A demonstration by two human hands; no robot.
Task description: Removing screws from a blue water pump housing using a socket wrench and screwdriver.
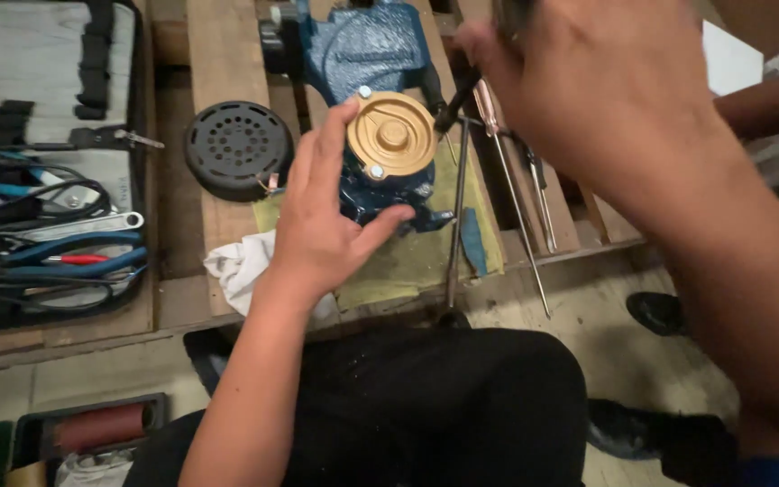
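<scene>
Wooden pallet (pixel 227 54) carries a blue pump (pixel 380 171); left hand (pixel 322 225) clamped around it, steadying (brass cover up), while right hand (pixel 606 81) closed on a screwdriver (pixel 455 97).

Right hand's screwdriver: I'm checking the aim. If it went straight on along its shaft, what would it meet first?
Probably the gold round cover that the left hand steadies; the right hand points the tip at its right edge, though depth is unclear.

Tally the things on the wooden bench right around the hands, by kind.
Blue pump body with gold cover: 1
Black perforated cover: 1
White rag: 1
Yellow-green cloth: 1
Loose screwdrivers and rods: about 3, partly hidden by the right hand
Tool roll: 1
Total: about 8
</scene>
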